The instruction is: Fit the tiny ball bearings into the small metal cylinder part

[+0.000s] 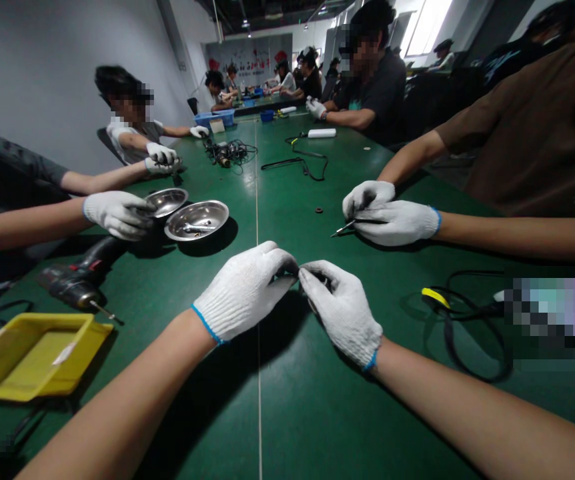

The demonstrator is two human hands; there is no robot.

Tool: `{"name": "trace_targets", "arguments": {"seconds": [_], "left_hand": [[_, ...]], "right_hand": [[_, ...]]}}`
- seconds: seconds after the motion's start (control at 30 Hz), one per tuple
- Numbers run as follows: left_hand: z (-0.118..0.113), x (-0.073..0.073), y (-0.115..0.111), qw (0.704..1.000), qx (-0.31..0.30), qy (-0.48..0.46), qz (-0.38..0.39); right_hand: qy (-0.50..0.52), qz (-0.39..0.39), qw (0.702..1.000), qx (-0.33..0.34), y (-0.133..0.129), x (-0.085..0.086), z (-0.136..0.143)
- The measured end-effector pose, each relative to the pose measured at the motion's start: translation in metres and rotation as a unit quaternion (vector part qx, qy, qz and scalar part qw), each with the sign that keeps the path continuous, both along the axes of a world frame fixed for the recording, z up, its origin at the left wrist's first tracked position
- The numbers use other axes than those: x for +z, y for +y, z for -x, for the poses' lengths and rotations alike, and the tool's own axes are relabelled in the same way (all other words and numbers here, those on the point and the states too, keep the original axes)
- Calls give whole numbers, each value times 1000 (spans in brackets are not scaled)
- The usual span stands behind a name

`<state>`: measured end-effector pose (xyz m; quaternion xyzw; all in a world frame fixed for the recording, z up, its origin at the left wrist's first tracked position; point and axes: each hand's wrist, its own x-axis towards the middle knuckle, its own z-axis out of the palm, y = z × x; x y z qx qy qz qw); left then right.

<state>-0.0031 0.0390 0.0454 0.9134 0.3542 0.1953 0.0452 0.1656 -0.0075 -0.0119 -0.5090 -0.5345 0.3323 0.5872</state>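
My left hand [247, 290] and my right hand [340, 307], both in white knit gloves with blue cuffs, meet fingertip to fingertip above the green table [297, 413]. The fingers of each are pinched together. Whatever sits between them is too small or hidden to make out; a dark patch shows inside the curl of my right fingers. Beyond my left hand stands a metal bowl [197, 223] with small metal parts in it, and a second metal bowl [167, 200] is behind it, beside a co-worker's gloved hand.
A power drill [75, 280] and a yellow tray [27, 357] lie at left. On the right a co-worker's gloved hands [392, 220] hold a thin pointed tool [345, 228]. A small dark ring [319, 210], cables [230, 152] and a black cable loop [452, 333] lie on the table.
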Motion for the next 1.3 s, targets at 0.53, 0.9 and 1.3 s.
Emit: {"name": "trace_targets", "arguments": {"seconds": [0.53,0.9,1.3], "left_hand": [[-1,-6,-1,990,-46,-127,24],[-1,-7,-1,992,-47,-115,12],[-1,-8,-3,991,-42,-125,18]], "right_hand": [[15,14,1000,13,-2,0,-1],[13,11,1000,12,-2,1,-1],[18,11,1000,7,-2,0,-1]]}}
